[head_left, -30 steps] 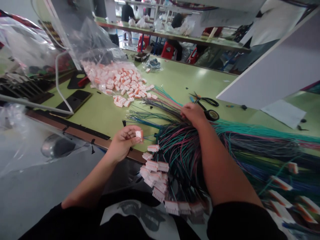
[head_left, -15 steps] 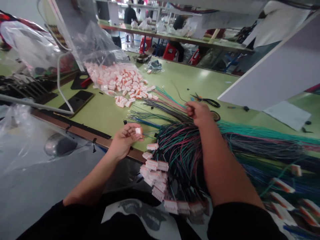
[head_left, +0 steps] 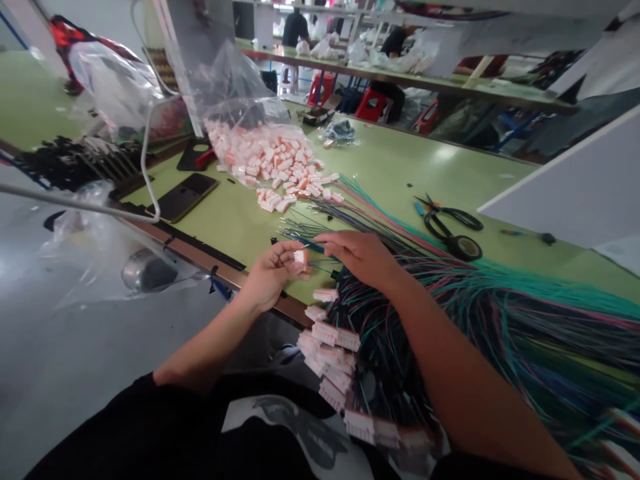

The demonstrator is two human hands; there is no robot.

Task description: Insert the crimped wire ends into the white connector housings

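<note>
A small white and orange connector [head_left: 301,259] is pinched in the fingers of my left hand [head_left: 271,273]. Just right of it, my right hand [head_left: 356,257] has its thumb and forefinger closed on a thin wire [head_left: 311,245], whose end points at the connector. Loose wire ends [head_left: 295,233] lie behind the hands. A thick bundle of green, pink and grey wires [head_left: 500,287] runs to the right under my right forearm. Wired connectors [head_left: 327,333] hang over the table's front edge.
Loose connectors [head_left: 285,160] spill from a clear bag [head_left: 240,87] at the back. A phone [head_left: 187,197] lies left, black scissors [head_left: 450,217] and a tape roll [head_left: 465,247] right. A white panel [head_left: 575,180] stands right. People sit at a far table [head_left: 400,73].
My right hand has moved left and nearer, from the back of the wire bundle to beside the connector. My left hand still holds the connector. The whole view has shifted a little.
</note>
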